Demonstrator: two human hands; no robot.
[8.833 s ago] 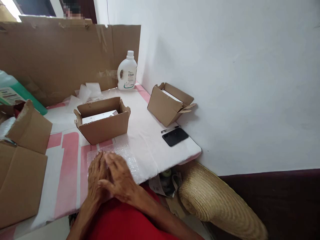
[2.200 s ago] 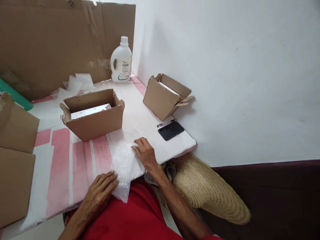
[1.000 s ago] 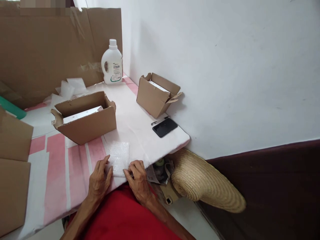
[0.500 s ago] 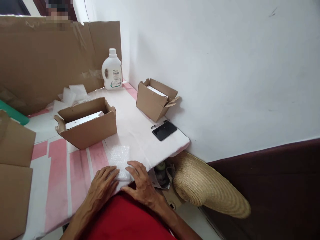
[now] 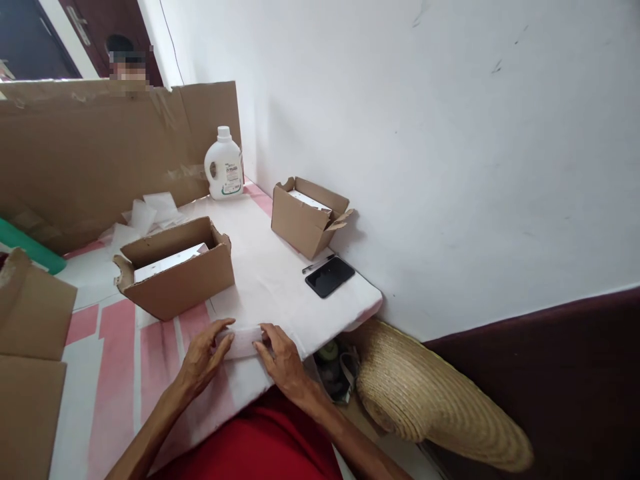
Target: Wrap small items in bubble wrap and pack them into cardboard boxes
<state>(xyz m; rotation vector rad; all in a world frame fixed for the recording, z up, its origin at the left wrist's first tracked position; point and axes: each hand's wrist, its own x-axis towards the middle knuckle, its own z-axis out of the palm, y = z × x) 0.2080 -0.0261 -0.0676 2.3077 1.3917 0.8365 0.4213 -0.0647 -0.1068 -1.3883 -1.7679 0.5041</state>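
A flat packet of bubble wrap (image 5: 243, 343) is at the near edge of the table, its whitish contents too blurred to tell. My left hand (image 5: 204, 357) grips its left end, thumb in front and fingers behind. At the right end, my right hand (image 5: 284, 363) grips it the same way. Just beyond them stands an open cardboard box (image 5: 185, 289) with a white box (image 5: 170, 261) inside. A black phone (image 5: 330, 277) lies to the right, with a pen (image 5: 316, 265) beside it.
Against the wall stands a second cardboard box (image 5: 299, 223). A white bottle (image 5: 223, 167) and thin white sheets (image 5: 145, 215) are near the cardboard partition (image 5: 100, 147). A straw hat (image 5: 440, 400) hangs below the table's right edge. Behind the partition is a person (image 5: 129, 63).
The bubble wrap lay flat under my hands and now shows as a narrower strip between them. My hands have closed on its ends. The camera view has tilted up a little.
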